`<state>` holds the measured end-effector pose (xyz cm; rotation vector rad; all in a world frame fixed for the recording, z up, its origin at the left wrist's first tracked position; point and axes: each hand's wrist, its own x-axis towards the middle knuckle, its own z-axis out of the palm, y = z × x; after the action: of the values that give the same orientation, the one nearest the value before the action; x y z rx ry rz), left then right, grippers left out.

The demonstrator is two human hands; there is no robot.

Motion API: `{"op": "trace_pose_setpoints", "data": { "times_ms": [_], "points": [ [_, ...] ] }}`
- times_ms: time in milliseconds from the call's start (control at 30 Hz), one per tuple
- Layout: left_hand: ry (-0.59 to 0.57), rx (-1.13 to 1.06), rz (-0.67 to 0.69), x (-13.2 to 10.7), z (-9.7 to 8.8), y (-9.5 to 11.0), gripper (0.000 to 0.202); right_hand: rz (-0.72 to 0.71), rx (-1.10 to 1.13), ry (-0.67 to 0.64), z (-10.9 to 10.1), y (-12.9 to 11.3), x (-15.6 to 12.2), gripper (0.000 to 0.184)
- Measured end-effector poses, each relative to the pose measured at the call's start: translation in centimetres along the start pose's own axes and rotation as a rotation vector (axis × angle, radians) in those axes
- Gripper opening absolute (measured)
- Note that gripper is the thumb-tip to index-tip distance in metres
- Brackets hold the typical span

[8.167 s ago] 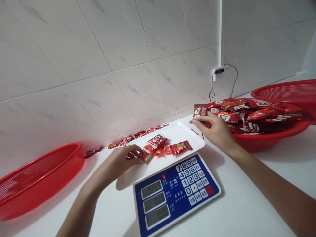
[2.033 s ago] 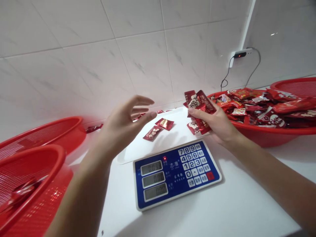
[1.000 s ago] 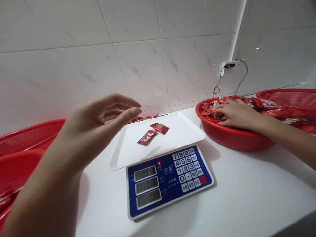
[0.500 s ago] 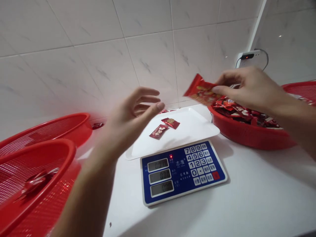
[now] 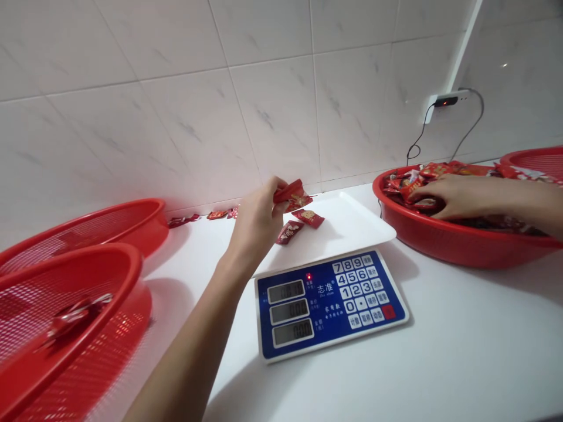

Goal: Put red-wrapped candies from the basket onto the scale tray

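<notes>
My left hand (image 5: 264,214) is closed on a red packet (image 5: 295,196), pinched between thumb and fingers above the left part of the scale's white tray (image 5: 352,225). Two dark red packets, one with gold print (image 5: 308,218) and one with pale lettering (image 5: 289,232), lie on that tray close by. My right hand (image 5: 457,196) reaches into a red basin (image 5: 444,243) heaped with red wrapped packets (image 5: 440,170). Its fingers are bent among the packets, and their tips are partly hidden, so a grip is unclear. The scale's blue panel (image 5: 325,305) faces me.
Two red mesh baskets (image 5: 132,220) stand at the left, the nearer holding a few packets (image 5: 77,316). More packets (image 5: 217,215) lie along the wall. Another red basket (image 5: 534,158) is at the far right. A power socket (image 5: 448,101) with cables hangs on the tiled wall.
My right hand has gone from holding a red packet over the tray to reaching into the basin. My left hand, open before, has moved towards the tray and now grips a red packet.
</notes>
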<state>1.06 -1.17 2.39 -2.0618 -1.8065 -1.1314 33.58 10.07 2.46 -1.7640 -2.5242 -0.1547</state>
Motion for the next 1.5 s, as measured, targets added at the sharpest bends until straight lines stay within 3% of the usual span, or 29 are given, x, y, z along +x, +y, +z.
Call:
{"op": "trace_pose_setpoints", "data": {
  "times_ms": [100,167,267,400,533,633,800,1000,1367,1500],
  "points": [
    [-0.013,0.026,-0.044,0.1,0.3,-0.6,0.019,-0.03,-0.129,-0.013,0.9,-0.5,-0.5,0.041],
    [0.026,0.008,-0.117,0.2,0.3,-1.2,0.02,-0.112,-0.18,0.068,1.4,-0.9,-0.6,0.035],
    [0.064,0.037,-0.193,0.4,0.2,-2.4,0.028,-0.173,-0.196,0.089,2.0,-0.8,-0.5,0.029],
    [-0.05,0.152,-0.201,0.5,0.6,-4.2,0.02,-0.118,-0.146,0.086,1.8,-0.7,-0.5,0.027],
    [-0.217,0.134,-0.181,0.4,0.4,-5.1,0.013,0.044,-0.146,0.105,1.0,-1.7,-1.3,0.029],
    [-0.242,0.132,-0.169,0.3,-0.4,-4.4,0.024,0.135,-0.137,0.228,0.7,-2.3,-1.9,0.031],
    [-0.148,0.059,-0.21,0.2,-2.0,-2.0,0.031,0.272,0.065,0.463,0.5,-2.7,-2.4,0.031],
    [-0.056,-0.101,-0.178,0.2,-2.6,-0.3,0.023,0.201,0.333,0.795,0.6,-2.8,-2.6,0.027],
    [0.01,-0.176,-0.136,0.1,-3.0,0.5,0.015,0.136,0.364,0.868,1.0,-2.5,-2.5,0.022],
    [0.066,-0.232,-0.118,0.0,-3.4,1.0,0.013,0.186,0.63,0.928,0.2,-2.4,-1.9,0.015]
  ]
}}
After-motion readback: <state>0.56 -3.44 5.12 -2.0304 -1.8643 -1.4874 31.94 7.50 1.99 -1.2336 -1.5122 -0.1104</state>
